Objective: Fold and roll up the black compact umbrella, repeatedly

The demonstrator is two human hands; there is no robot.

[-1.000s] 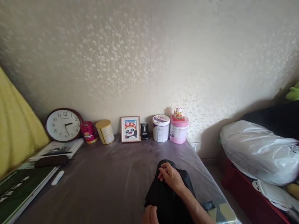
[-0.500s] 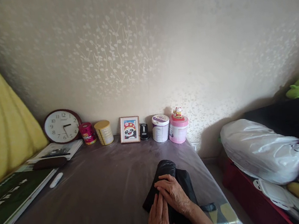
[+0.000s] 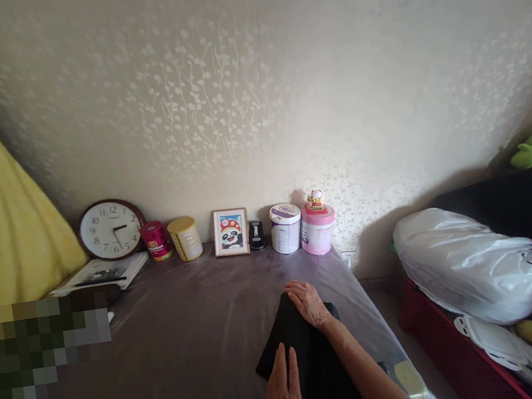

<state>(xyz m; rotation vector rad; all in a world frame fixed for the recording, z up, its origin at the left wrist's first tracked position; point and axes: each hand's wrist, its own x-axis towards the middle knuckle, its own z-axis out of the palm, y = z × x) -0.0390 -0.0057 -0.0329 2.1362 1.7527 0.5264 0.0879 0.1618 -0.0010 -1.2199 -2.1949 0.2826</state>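
A folded piece of black fabric [image 3: 302,366] lies near the front right of the table; its exact kind I cannot make out. My left hand [image 3: 284,392] rests on its near left part, fingers stretched out. At the fabric's far edge, my right hand [image 3: 309,304] lies palm down with the fingers extended over the edge. Neither hand visibly grips anything. My right forearm covers part of the fabric's right side.
Along the wall stand a clock [image 3: 110,229], a red can [image 3: 156,241], a yellow-lidded can [image 3: 185,239], a panda picture frame [image 3: 230,232], a white tub [image 3: 286,229] and a pink tub [image 3: 319,231]. A white plastic bag [image 3: 468,263] sits right of the table. The lower left is pixelated.
My right hand has slid away from my left hand to the fabric's far edge. The rolled far end of the fabric now looks flatter. My left hand has barely moved.
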